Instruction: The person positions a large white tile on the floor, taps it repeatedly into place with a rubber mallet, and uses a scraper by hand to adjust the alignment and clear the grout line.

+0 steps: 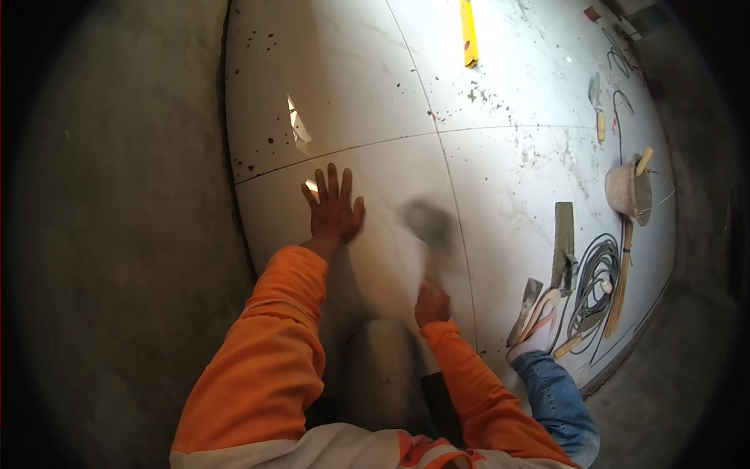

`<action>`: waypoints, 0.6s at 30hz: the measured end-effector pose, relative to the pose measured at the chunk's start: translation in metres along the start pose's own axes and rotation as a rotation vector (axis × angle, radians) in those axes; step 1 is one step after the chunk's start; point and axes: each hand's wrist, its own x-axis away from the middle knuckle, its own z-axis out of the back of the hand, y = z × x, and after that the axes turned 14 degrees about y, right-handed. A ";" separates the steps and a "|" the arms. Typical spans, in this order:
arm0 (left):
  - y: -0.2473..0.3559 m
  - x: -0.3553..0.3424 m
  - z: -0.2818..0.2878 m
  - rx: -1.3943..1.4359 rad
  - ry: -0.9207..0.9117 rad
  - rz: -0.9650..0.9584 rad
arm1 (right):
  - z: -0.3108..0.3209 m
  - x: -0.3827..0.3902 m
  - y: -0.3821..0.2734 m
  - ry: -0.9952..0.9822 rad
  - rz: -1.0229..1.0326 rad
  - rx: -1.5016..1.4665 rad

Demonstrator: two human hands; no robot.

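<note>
My left hand point(336, 209) lies flat on a white glossy floor tile point(391, 168), fingers spread, just short of a joint line. To its right my right hand point(432, 303) is closed round the handle of a mallet point(427, 223). The mallet's dark head is smeared by motion above the same tile; whether it touches the surface I cannot tell. Both my arms are in orange sleeves. A bent knee point(383, 367) shows between them.
A yellow spirit level point(469, 35) lies at the far side. On the right are a wooden-handled trowel point(599, 117), a bucket point(623, 190), a flat grey trowel point(562, 238), coiled cable point(595, 273) and a straw brush point(621, 289). A slippered foot point(539, 338) in blue jeans rests nearby.
</note>
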 end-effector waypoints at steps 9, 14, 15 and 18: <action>-0.015 0.008 0.006 -0.078 -0.021 0.009 | 0.013 -0.016 -0.047 -0.102 0.102 0.092; -0.005 -0.025 0.007 -0.009 -0.060 -0.202 | 0.016 -0.014 -0.049 0.051 -0.039 -0.306; -0.005 -0.041 0.011 0.005 -0.091 -0.254 | -0.004 -0.005 -0.026 0.221 0.126 -0.148; -0.040 -0.048 0.011 -0.047 -0.093 -0.258 | 0.031 -0.011 -0.070 -0.137 0.000 -0.105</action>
